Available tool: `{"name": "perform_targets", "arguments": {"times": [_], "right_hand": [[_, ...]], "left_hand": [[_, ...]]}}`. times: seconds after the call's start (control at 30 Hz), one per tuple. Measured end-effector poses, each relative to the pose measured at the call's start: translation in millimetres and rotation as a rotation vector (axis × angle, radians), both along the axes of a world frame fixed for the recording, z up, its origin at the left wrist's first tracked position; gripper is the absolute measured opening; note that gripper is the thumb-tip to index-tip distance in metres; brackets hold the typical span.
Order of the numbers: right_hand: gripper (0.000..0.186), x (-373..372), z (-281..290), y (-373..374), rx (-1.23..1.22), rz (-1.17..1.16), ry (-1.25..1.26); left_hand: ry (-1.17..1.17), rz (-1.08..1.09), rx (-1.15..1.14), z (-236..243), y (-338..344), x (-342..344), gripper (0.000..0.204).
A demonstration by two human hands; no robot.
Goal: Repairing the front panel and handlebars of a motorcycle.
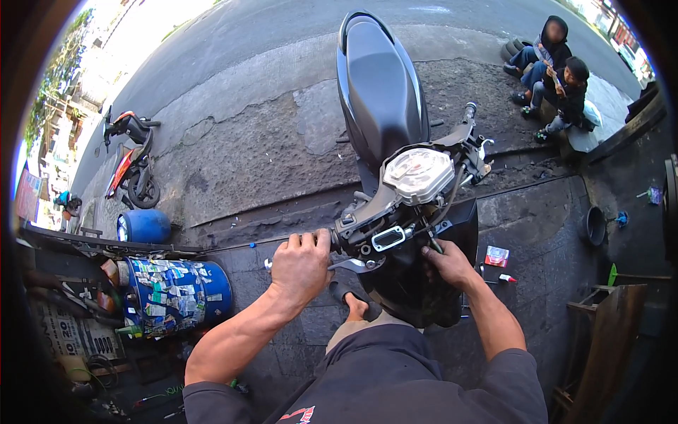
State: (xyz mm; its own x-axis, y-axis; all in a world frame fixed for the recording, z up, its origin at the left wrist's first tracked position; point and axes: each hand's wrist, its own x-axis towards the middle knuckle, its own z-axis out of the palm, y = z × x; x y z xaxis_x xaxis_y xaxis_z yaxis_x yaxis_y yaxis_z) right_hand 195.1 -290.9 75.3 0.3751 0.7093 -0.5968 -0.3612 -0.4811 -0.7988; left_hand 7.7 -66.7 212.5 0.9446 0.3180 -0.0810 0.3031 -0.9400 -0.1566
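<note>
Taking 12 o'clock as straight ahead of you, your sandalled foot [354, 305] stands just below the scooter. Your left hand [300, 261], between 10 and 11 o'clock, has its fingers curled over the near end of the handlebar [335, 240], with the silver brake lever [357, 264] just beside it. Your right hand [450, 265], between 1 and 2, pinches a slim dark-and-green tool [437, 245] between thumb and fingers; its kind and the remaining fingers you cannot make out. The tool points up into the steering area under the clear-covered gauge [418, 174]. The black scooter [385, 92] faces you at 12, handlebar slanting toward 1, seat stretching away.

On the floor at 2 lie a red-and-white packet [497, 256] and a small white bottle with a red cap [508, 278]. Between 9 and 10 lies a blue drum [180, 297] covered with labels. Farther out, a second blue drum [148, 226] and a red-and-black motorbike [134, 162] are near 10. Two seated people [554, 78] are at 1, beside stacked tyres [517, 49]; the grey road [268, 56] lies beyond.
</note>
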Motion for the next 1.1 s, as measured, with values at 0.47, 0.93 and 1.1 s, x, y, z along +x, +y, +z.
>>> {"name": "perform_targets", "arguments": {"times": [0.47, 0.93, 1.1], "right_hand": [[0.030, 9, -7, -10, 0.126, 0.034, 0.311], [0.036, 11, -4, -11, 0.154, -0.021, 0.484], [0.036, 11, -2, -10, 0.174, -0.018, 0.462]], "left_hand": [[0.095, 0.012, -0.046, 0, 4, 0, 0.064], [0.065, 0.074, -0.171, 8, 2, -3, 0.079], [-0.011, 0.011, -0.151, 9, -5, -6, 0.084]]}}
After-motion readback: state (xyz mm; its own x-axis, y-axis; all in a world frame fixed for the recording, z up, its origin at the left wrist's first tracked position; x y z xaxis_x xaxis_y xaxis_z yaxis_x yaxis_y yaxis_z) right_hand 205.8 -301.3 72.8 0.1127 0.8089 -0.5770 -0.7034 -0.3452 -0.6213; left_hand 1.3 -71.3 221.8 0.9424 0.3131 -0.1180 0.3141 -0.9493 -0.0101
